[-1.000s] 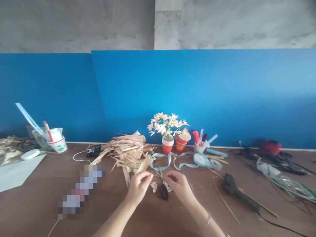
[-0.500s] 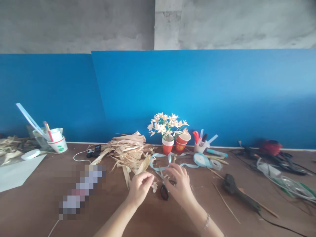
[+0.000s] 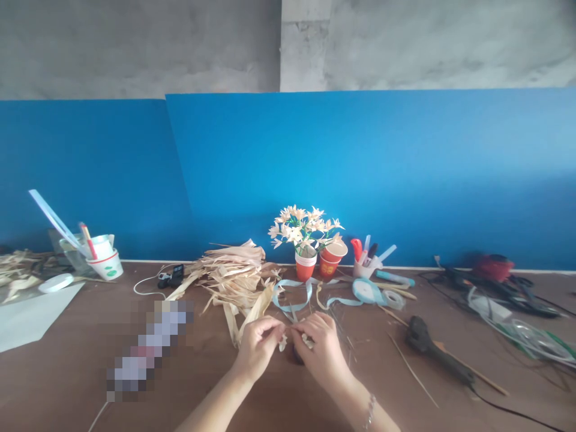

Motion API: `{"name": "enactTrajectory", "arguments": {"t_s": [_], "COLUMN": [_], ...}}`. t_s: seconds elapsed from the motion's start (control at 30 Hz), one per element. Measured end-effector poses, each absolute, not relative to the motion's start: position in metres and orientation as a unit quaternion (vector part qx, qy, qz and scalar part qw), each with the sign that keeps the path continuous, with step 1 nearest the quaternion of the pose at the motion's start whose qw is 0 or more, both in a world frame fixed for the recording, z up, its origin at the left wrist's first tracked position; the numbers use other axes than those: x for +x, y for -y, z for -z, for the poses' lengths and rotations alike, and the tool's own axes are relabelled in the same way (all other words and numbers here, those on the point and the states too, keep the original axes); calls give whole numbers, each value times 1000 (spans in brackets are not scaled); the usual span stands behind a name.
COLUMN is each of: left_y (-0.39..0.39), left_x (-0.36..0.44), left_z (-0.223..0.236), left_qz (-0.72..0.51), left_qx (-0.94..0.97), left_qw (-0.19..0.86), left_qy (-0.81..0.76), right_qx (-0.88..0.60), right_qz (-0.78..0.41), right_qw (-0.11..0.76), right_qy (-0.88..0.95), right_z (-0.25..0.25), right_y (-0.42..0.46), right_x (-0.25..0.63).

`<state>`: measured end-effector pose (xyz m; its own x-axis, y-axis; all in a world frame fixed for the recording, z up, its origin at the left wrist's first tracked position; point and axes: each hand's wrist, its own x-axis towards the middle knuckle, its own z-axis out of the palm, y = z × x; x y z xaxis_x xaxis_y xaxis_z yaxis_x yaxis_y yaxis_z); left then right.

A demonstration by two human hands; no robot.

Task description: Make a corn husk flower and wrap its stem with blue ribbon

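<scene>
My left hand [image 3: 257, 347] and my right hand [image 3: 320, 349] meet low at the centre of the brown table [image 3: 90, 384]. Both have their fingers pinched together around a small pale straw flower [image 3: 282, 342] held between them. The black scissors lie under my right hand and are mostly hidden. A light blue ribbon [image 3: 297, 297] loops on the table just beyond my fingers. A heap of dry straw strips [image 3: 231, 276] lies to the left of the ribbon.
Two red cups [image 3: 317, 263] with a bunch of pale straw flowers [image 3: 302, 227] stand at the back. A ribbon roll [image 3: 365, 290], a pen holder [image 3: 366, 259] and a black glue gun [image 3: 427, 345] lie right. A white cup [image 3: 104, 259] and paper [image 3: 27, 315] are left. Cables [image 3: 508, 294] crowd the far right.
My right hand drew back from the ribbon and closed in against my left hand, now covering the scissors. My left hand shifted slightly right.
</scene>
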<state>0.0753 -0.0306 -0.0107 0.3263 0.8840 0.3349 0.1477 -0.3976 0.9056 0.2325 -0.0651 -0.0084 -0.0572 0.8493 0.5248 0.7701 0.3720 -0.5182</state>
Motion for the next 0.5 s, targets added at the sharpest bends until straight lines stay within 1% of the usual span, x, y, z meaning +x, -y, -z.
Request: {"name": "enactTrajectory", "arguments": {"t_s": [0.2, 0.33, 0.4, 0.5], "left_y": [25, 20, 21, 26], "left_x": [73, 73, 74, 78], "left_z": [13, 14, 14, 15], "left_qz": [-468, -497, -494, -453], "left_qx": [621, 493, 433, 385], "left_qw": [494, 585, 648, 739], "left_qy": [-389, -410, -384, -316], "right_qx": [-564, -566, -570, -573], "right_qz": [-76, -93, -106, -141], "right_qw": [414, 436, 449, 460], "right_qy": [710, 694, 680, 664], "right_z": [9, 10, 11, 13], "right_y": [63, 61, 61, 61], "right_x": [237, 239, 239, 236]}}
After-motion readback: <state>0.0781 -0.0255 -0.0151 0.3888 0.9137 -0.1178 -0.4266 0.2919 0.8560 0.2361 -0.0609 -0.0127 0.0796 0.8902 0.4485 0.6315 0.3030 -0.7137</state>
